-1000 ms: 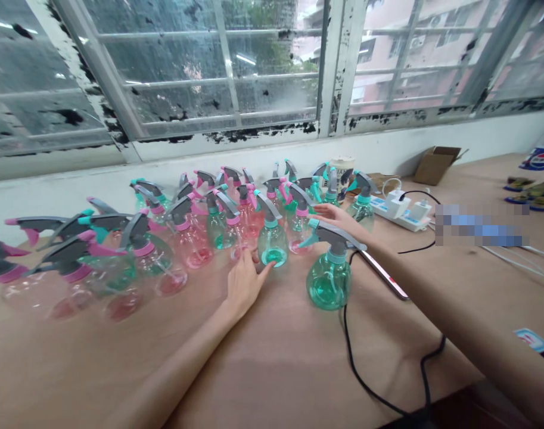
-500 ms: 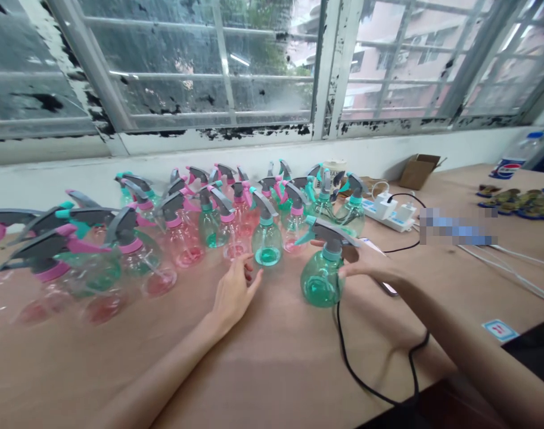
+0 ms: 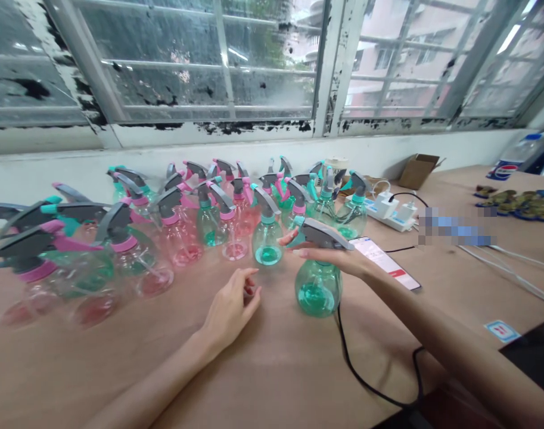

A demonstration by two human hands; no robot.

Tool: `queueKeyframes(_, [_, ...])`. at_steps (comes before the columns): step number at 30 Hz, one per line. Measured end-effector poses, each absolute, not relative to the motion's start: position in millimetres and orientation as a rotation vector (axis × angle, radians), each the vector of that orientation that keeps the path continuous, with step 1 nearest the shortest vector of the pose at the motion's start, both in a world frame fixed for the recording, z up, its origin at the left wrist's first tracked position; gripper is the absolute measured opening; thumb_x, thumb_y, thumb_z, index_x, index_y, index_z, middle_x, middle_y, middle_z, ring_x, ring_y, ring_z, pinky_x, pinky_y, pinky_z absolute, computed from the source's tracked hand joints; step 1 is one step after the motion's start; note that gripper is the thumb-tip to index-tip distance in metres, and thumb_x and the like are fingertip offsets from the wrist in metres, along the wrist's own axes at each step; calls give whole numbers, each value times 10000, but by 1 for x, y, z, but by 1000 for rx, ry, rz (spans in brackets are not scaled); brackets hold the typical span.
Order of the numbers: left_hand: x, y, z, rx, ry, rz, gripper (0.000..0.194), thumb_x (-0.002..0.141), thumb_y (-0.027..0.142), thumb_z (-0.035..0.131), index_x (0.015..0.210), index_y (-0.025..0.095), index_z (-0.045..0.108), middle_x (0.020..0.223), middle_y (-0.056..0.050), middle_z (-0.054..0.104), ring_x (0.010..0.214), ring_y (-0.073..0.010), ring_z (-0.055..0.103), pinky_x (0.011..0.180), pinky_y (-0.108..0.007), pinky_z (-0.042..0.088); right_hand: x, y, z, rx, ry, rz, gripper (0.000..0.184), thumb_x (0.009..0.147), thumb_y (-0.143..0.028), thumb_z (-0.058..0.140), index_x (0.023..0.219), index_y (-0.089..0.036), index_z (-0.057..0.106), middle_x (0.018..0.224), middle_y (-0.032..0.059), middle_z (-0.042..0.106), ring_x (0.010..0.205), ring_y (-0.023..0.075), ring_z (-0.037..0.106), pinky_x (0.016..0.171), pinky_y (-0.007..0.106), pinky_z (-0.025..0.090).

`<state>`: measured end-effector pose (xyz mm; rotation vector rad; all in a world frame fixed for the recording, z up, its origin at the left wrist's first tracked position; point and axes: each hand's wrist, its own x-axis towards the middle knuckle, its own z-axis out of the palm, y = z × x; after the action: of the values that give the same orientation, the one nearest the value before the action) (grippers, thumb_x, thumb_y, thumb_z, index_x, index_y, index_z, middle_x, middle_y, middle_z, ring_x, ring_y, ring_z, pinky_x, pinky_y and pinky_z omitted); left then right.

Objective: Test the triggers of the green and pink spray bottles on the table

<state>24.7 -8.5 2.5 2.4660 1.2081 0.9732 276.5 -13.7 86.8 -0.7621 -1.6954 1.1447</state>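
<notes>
- Currently, the right hand (image 3: 336, 257) is straddling the neck of the front green spray bottle (image 3: 319, 292), thumb and fingers reaching past it below the grey trigger head (image 3: 323, 233); whether they are pressing on it, cannot tell.
- The front green spray bottle is standing upright on the wooden table (image 3: 263, 369), directly beneath that grip, with green liquid showing inside.
- The left hand (image 3: 233, 304) is holding nothing; its fingers are curling loosely, thumb apart, to the left of the grip.
- Between the two hands and slightly beyond, a pale green spray bottle (image 3: 268, 244) is standing upright at the cluster's near edge.
- Farther left of the grip, pink-collared spray bottles (image 3: 124, 250) are standing close together, mixed with teal-collared ones; most are showing a little liquid.
- As for how things are standing: many bottles are already sitting grouped by the wall, trigger heads on; the one under the grip is sitting apart, its head also on.
- Just beyond the right wrist, a smartphone (image 3: 390, 265) is lying face up; a power strip (image 3: 394, 221) is sitting farther off.
- Below the grip, a black cable (image 3: 341, 328) is trailing toward the table edge.
</notes>
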Motion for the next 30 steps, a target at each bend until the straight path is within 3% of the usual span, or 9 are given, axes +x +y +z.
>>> queueKeyframes(9, [27,-9,5,2501,1210,900,240,881,223,452,1117,200,485,871,-25,615,708,-168,646,688,-312,534,277,1,83,-800,-1539,923,201,817,-379,670,975,-256,685,1001,12,731,1054,235,654,1002,438,458])
queueKeyframes(22, [29,-9,5,2531,1214,835,221,876,207,447,1093,200,489,842,-24,633,736,-185,650,692,-328,524,296,-1,69,-882,-1427,919,186,831,-390,668,963,-260,684,1088,9,711,1117,238,620,1046,436,426])
queueKeyframes(30, [30,-9,5,2548,1218,822,217,867,200,457,1080,196,493,841,-24,634,737,-188,651,680,-323,522,297,-9,78,-995,-1552,787,218,834,-457,652,905,-251,666,959,10,697,976,226,631,951,389,439])
